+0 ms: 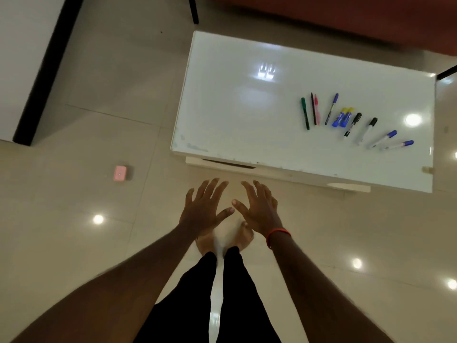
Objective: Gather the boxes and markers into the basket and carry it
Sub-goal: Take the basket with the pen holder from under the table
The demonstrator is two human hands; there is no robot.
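Several markers lie fanned out on the right part of a low white table: green, black, pink, purple, blue with yellow caps, black-capped and blue-capped ones. My left hand and my right hand are held out side by side over the floor in front of the table, fingers spread, holding nothing. A red band circles my right wrist. A small pink box lies on the floor to the left. No basket is in view.
Glossy beige tiled floor all around, with light reflections. A white panel with a black edge stands at the far left. Dark furniture legs and a reddish surface lie beyond the table. My feet are right below my hands.
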